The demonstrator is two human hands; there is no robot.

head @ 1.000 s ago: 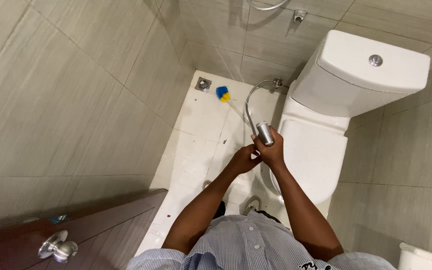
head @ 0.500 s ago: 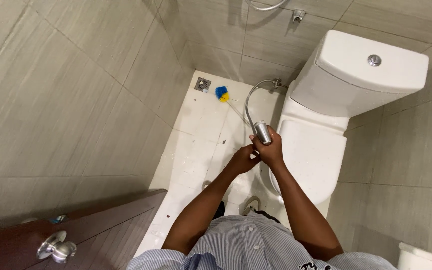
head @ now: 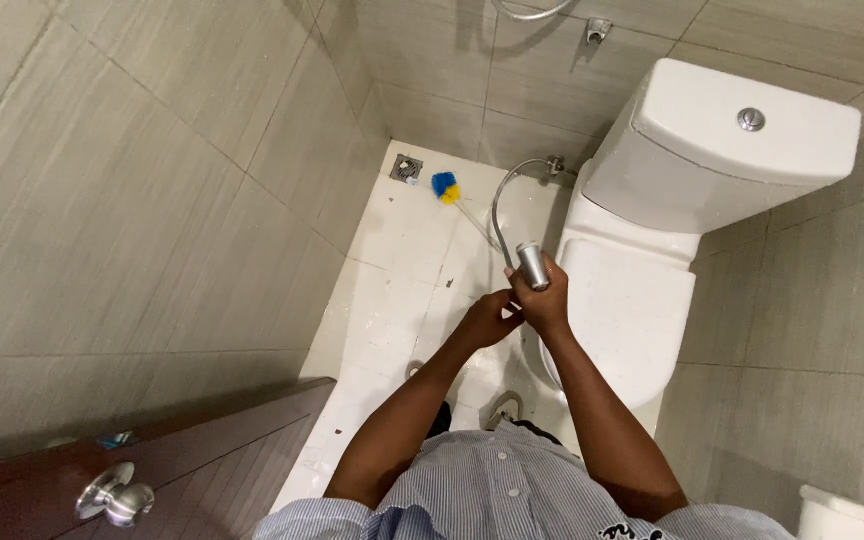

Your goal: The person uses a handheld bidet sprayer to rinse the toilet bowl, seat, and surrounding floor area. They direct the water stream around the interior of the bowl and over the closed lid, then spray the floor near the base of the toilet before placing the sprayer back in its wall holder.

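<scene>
The metal spray head point(head: 533, 266) — a short silver cylinder — stands roughly upright, nozzle end toward twelve o'clock, its lower part hidden in a fist. Its flexible silver hose point(head: 500, 205) arcs from eleven o'clock up to a wall fitting — at about one o'clock.

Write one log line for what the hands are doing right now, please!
right hand: grips metal sprayer, nozzle up | left hand: touches right hand beside the handle | hose: loops to wall valve | toilet: lid shut | brush: on floor

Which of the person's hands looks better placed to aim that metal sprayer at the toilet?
Probably the right hand: it already grips the metal sprayer beside the closed toilet lid. The left hand only meets it from the side.
</scene>
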